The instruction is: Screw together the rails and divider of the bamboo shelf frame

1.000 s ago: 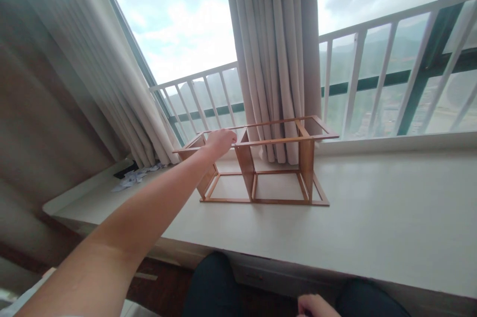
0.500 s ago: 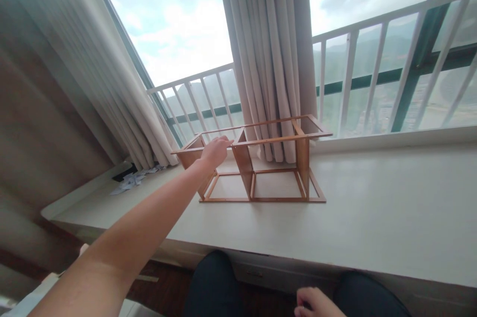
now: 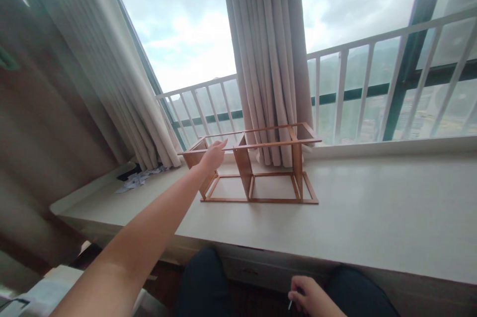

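Note:
A wooden shelf rack [image 3: 243, 170] lies on its side on the white window ledge, its open frames facing up and down and its boards upright between them. My left hand [image 3: 214, 154] reaches across to the near upper rail, left of the middle board. Its fingers are bent over the rail, with one finger pointing outward. Low in the view, between my knees, my right hand [image 3: 307, 296] is closed around a thin tool [image 3: 290, 304]. Only a slim metal end and a bit of dark handle show, so its exact kind is unclear.
A gathered curtain [image 3: 266, 58] hangs behind the rack, and another curtain [image 3: 108, 58] is at the left. Scraps of paper [image 3: 136, 180] lie on the ledge's left end. White railings [image 3: 343, 88] run along the window. A white object [image 3: 55, 287] stands at lower left.
The view has shifted slightly. On the rail, my left hand's finger now points out more. My right hand has turned and risen a little, bringing the thin tool into sight.

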Action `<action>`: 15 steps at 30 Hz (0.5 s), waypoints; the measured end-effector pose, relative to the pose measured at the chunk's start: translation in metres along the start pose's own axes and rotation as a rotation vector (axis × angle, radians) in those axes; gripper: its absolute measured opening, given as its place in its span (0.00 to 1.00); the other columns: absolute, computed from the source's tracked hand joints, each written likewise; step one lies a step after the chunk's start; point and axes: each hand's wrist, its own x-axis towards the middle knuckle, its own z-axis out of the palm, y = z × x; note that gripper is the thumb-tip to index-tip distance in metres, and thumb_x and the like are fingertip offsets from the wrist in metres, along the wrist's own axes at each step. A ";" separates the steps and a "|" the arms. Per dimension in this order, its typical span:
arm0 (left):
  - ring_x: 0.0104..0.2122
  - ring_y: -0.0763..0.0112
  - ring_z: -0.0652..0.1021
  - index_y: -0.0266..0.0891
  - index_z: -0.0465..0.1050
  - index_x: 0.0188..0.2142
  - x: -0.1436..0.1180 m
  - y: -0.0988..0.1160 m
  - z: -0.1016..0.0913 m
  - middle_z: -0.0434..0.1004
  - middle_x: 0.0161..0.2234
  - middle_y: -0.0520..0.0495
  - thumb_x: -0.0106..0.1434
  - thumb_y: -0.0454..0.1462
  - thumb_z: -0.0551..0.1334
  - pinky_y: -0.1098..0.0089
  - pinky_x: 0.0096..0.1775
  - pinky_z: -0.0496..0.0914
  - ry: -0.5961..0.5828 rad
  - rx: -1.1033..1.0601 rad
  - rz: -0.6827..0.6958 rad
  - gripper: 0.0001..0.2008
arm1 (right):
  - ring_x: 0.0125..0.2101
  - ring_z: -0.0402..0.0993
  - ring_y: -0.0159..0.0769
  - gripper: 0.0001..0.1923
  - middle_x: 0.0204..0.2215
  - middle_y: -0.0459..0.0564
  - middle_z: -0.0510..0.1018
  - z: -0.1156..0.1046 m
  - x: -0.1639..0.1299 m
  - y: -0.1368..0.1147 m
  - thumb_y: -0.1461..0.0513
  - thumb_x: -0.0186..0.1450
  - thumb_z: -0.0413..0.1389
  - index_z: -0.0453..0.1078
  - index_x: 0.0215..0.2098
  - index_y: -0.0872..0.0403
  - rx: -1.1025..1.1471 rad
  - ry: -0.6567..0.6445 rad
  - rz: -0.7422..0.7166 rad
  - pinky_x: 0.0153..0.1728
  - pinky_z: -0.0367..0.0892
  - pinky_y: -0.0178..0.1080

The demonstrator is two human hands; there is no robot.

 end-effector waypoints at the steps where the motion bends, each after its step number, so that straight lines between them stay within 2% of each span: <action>1: 0.52 0.61 0.75 0.32 0.70 0.62 -0.010 0.006 -0.004 0.75 0.49 0.39 0.66 0.28 0.53 0.60 0.61 0.68 0.046 -0.047 -0.020 0.26 | 0.26 0.73 0.37 0.05 0.23 0.46 0.77 -0.001 0.000 0.000 0.61 0.61 0.55 0.70 0.28 0.53 -0.006 0.008 -0.008 0.29 0.62 0.35; 4: 0.51 0.63 0.76 0.35 0.76 0.54 -0.051 0.033 -0.017 0.75 0.50 0.40 0.68 0.31 0.52 0.63 0.58 0.70 0.213 -0.198 -0.077 0.20 | 0.28 0.74 0.38 0.05 0.26 0.48 0.79 -0.004 -0.001 -0.002 0.62 0.60 0.56 0.71 0.28 0.54 -0.037 0.029 -0.036 0.31 0.63 0.36; 7: 0.56 0.59 0.73 0.38 0.74 0.56 -0.106 0.074 -0.034 0.71 0.56 0.39 0.74 0.40 0.49 0.64 0.48 0.75 0.428 -0.308 -0.132 0.20 | 0.32 0.75 0.39 0.05 0.27 0.48 0.80 -0.010 -0.006 -0.006 0.62 0.60 0.57 0.73 0.28 0.54 -0.071 0.050 -0.060 0.35 0.64 0.37; 8: 0.58 0.59 0.72 0.41 0.73 0.56 -0.126 0.091 -0.041 0.70 0.57 0.39 0.74 0.42 0.49 0.63 0.49 0.75 0.531 -0.357 -0.141 0.19 | 0.33 0.75 0.40 0.05 0.28 0.48 0.80 -0.013 -0.008 -0.007 0.61 0.60 0.57 0.74 0.28 0.54 -0.084 0.061 -0.069 0.36 0.64 0.37; 10: 0.58 0.56 0.73 0.49 0.75 0.53 -0.169 0.120 -0.053 0.72 0.57 0.43 0.71 0.43 0.55 0.58 0.51 0.76 0.831 -0.613 -0.107 0.15 | 0.34 0.76 0.42 0.08 0.29 0.48 0.81 -0.019 -0.013 -0.009 0.58 0.61 0.58 0.75 0.30 0.53 -0.103 0.095 -0.087 0.37 0.66 0.37; 12: 0.63 0.51 0.69 0.65 0.73 0.55 -0.212 0.140 -0.059 0.69 0.62 0.52 0.68 0.46 0.54 0.47 0.55 0.73 1.047 -0.721 -0.134 0.18 | 0.35 0.77 0.44 0.13 0.30 0.49 0.83 -0.024 -0.018 -0.010 0.53 0.62 0.57 0.77 0.30 0.52 -0.097 0.144 -0.104 0.39 0.67 0.38; 13: 0.68 0.49 0.63 0.77 0.68 0.57 -0.232 0.142 -0.060 0.66 0.64 0.59 0.64 0.49 0.55 0.41 0.57 0.71 1.067 -0.713 -0.199 0.22 | 0.35 0.78 0.46 0.16 0.30 0.50 0.83 -0.026 -0.020 -0.012 0.50 0.63 0.56 0.78 0.30 0.52 -0.082 0.173 -0.105 0.39 0.68 0.39; 15: 0.72 0.53 0.54 0.98 0.51 0.56 -0.266 0.134 -0.055 0.64 0.63 0.76 0.52 0.52 0.63 0.36 0.54 0.70 0.848 -0.544 -0.375 0.37 | 0.35 0.79 0.48 0.22 0.30 0.51 0.84 -0.030 -0.024 -0.018 0.44 0.63 0.55 0.79 0.30 0.51 -0.040 0.247 -0.097 0.39 0.70 0.40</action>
